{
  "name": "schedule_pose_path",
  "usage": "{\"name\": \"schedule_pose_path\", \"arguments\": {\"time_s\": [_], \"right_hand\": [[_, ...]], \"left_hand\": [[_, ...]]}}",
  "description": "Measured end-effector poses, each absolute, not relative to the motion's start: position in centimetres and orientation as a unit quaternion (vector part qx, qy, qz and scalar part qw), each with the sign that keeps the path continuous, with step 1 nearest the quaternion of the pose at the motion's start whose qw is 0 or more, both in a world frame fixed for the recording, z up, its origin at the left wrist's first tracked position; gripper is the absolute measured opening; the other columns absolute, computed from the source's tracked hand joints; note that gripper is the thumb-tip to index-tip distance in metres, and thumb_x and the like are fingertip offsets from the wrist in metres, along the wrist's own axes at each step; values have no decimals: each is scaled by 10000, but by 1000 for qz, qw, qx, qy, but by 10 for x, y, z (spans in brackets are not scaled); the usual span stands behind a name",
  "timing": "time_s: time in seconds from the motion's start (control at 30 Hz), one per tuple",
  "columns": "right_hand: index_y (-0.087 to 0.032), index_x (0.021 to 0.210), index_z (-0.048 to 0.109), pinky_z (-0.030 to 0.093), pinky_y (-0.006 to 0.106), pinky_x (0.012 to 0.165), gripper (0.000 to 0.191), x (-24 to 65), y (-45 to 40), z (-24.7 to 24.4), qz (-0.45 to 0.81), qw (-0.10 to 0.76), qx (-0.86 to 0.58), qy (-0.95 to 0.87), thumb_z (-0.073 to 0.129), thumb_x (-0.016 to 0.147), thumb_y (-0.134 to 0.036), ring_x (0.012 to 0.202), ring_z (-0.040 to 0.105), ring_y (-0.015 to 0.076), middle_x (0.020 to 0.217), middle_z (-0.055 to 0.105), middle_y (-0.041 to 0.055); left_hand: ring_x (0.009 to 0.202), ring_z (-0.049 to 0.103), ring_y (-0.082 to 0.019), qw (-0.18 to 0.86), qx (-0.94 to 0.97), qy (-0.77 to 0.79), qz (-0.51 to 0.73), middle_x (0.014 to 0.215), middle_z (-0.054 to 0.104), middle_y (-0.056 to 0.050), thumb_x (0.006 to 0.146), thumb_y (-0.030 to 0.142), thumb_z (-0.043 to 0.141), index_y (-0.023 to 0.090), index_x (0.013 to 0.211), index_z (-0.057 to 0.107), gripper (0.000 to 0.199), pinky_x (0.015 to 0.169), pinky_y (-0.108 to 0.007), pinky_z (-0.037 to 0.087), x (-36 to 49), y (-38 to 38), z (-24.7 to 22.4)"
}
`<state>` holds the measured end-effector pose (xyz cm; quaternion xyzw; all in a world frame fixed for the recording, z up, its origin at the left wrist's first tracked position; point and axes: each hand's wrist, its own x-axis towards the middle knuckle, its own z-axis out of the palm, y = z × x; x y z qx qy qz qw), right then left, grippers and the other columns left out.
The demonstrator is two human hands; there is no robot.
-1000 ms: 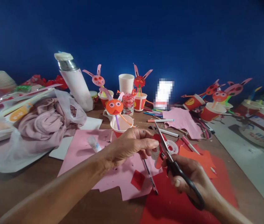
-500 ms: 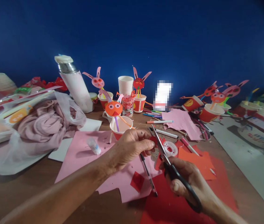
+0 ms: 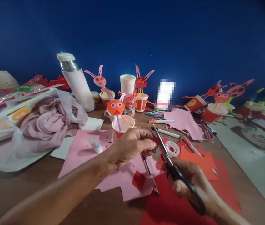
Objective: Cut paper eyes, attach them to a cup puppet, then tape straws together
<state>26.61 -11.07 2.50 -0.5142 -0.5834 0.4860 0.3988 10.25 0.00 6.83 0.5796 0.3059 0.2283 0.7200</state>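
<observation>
Between the thumb and fingers of my left hand [image 3: 136,145] is a small red paper piece [image 3: 155,141], mostly covered by the fingertips. My right hand [image 3: 191,181] grips black-handled scissors [image 3: 166,153], whose blades point up and away, right beside the red piece. Under my hands lie pink paper [image 3: 85,156], a pen [image 3: 150,175] and a small red paper square [image 3: 138,180]. Red paper [image 3: 165,203] and orange paper [image 3: 198,162] lie beneath and beside my right hand. A white tape ring [image 3: 172,149] sits just right of the blades.
Behind my left hand stands a paper cup [image 3: 123,125] with an orange-faced figure [image 3: 116,107]. Farther back are a white flask [image 3: 77,86], stacked cups [image 3: 127,83] and several markers [image 3: 162,121]. A plastic bag with cloth [image 3: 43,122] lies left; more cup figures [image 3: 217,111] stand right.
The view has shifted slightly, so most things sit a little farther right and higher. Both hands keep nearly the same pose, with the scissors still at the red piece.
</observation>
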Motion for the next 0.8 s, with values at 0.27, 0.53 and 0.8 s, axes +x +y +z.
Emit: {"name": "schedule_pose_path", "arguments": {"time_s": [0.27, 0.53, 0.8], "right_hand": [[-129, 795, 555, 287, 192, 396, 491, 267, -109, 28, 492, 386, -522, -580, 609, 635, -590, 451, 358, 71, 553, 412, -32], [-141, 714, 521, 269, 196, 426, 472, 272, -105, 30, 480, 349, -519, -615, 592, 645, -602, 499, 322, 75, 568, 393, -32], [-135, 806, 565, 280, 211, 446, 505, 275, -103, 32, 466, 331, -519, -636, 567, 656, -617, 515, 345, 89, 586, 443, -15]], "left_hand": [[502, 455, -82, 718, 592, 307, 200, 528, 544, 15, 610, 164, 569, 119, 619, 606, 59, 549, -253, 377, 99, 4, 71], [495, 465, -79, 708, 615, 310, 155, 534, 549, 20, 605, 153, 578, 111, 663, 624, 86, 534, -240, 378, 94, 12, 73], [476, 452, -69, 698, 634, 305, 134, 511, 531, 30, 599, 126, 567, 106, 635, 621, 68, 504, -220, 367, 92, 14, 73]]}}
